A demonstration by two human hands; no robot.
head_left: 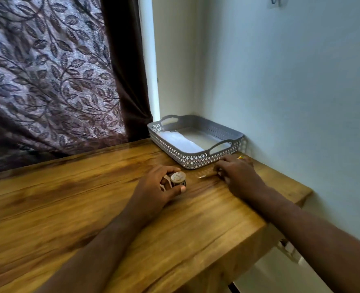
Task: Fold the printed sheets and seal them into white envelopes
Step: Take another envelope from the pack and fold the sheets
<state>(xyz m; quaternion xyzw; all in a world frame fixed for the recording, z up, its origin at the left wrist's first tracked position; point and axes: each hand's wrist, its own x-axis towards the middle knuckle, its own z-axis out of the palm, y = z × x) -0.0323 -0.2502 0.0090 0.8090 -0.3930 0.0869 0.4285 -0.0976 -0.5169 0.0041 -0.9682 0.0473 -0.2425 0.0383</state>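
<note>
The left hand (154,188) grips a small jar (178,179); the right hand (241,176) covers a thin stick (205,176), and whether it holds it I cannot tell. White paper (181,141) lies in the basket (196,163), just beyond both hands; knocking the jar over might soil it

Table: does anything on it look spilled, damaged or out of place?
Nothing stands out. The basket sits level with white paper flat inside, the left hand grips a small jar, and the right hand rests over a thin stick. No spill shows on the table.
</note>
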